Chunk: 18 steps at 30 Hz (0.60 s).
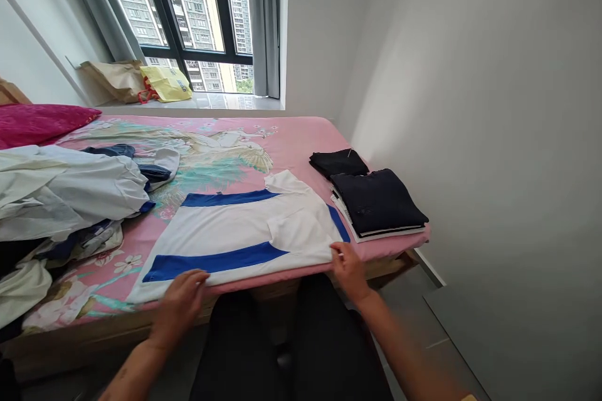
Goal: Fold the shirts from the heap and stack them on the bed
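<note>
A white shirt with blue stripes (235, 225) lies spread out near the front edge of the bed, its sleeves laid inward over the body. At the shirt's near edge, toward the left, my left hand (185, 294) is closed, the fingers pinching the fabric. My right hand (348, 269) pinches the near right corner of the shirt, close to a blue band. Just beyond that corner sits a stack of folded dark clothes (380, 200), with white edges showing beneath.
A loose heap of clothes (70, 191) covers the bed's left side, in front of a magenta pillow (42, 124). Another folded black garment (338, 163) lies behind the stack. On the windowsill are a brown paper bag (113, 81) and a yellow bag (168, 83). A wall borders the right.
</note>
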Tool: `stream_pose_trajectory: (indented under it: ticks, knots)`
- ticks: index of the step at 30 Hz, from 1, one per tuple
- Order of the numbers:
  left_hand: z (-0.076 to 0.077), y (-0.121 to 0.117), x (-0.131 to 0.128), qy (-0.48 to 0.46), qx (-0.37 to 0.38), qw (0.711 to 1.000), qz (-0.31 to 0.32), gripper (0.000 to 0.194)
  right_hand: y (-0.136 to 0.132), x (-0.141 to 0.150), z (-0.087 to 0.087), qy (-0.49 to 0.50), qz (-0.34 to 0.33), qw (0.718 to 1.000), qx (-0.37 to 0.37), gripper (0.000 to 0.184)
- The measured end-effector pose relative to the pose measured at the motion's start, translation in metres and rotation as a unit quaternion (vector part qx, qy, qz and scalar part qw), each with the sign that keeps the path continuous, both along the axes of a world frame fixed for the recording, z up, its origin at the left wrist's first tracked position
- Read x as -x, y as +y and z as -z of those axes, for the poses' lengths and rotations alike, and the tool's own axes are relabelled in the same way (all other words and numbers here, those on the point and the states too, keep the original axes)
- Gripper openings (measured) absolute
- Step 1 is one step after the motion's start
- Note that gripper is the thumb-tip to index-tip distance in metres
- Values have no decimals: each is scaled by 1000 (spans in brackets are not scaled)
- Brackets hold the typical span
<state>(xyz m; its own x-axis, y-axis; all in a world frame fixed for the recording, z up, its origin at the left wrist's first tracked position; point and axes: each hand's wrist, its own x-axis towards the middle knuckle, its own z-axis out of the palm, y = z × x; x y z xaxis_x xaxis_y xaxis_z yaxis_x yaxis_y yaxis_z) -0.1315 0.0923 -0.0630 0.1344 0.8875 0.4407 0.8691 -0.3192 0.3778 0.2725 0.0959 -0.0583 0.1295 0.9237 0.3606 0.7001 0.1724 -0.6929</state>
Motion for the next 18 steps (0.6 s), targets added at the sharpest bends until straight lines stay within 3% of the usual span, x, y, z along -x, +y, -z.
stream_pose_trajectory:
  ticks: [3, 5, 7, 9, 11, 13, 16, 18]
  knots:
    - [13, 5, -59, 33, -7, 994, 104, 28, -13, 39, 10, -87, -175, 980, -44, 36]
    - [24, 6, -84, 79, -1, 992, 99, 34, -16, 48, 23, -158, -239, 958, -33, 49]
    - [36, 5, -94, 122, 13, 990, 66, 45, -18, 38, 39, -199, -206, 958, -6, 57]
    - [48, 4, -93, 152, 27, 986, 60, 55, -18, 11, 51, -192, -101, 976, 4, 50]
    - [57, 3, -88, 170, 29, 982, 77, 61, -20, -22, 57, -142, 7, 990, -4, 40]
    - [61, 3, -87, 171, 20, 982, 74, 65, -21, -49, 57, -46, 67, 997, 15, 35]
    - [57, 1, -101, 152, -4, 987, 60, 61, -17, -69, 52, 124, 54, 984, 113, 36]
    - [50, -1, -119, 144, -10, 984, 103, 56, -8, -70, 49, 199, 16, 962, 188, 37]
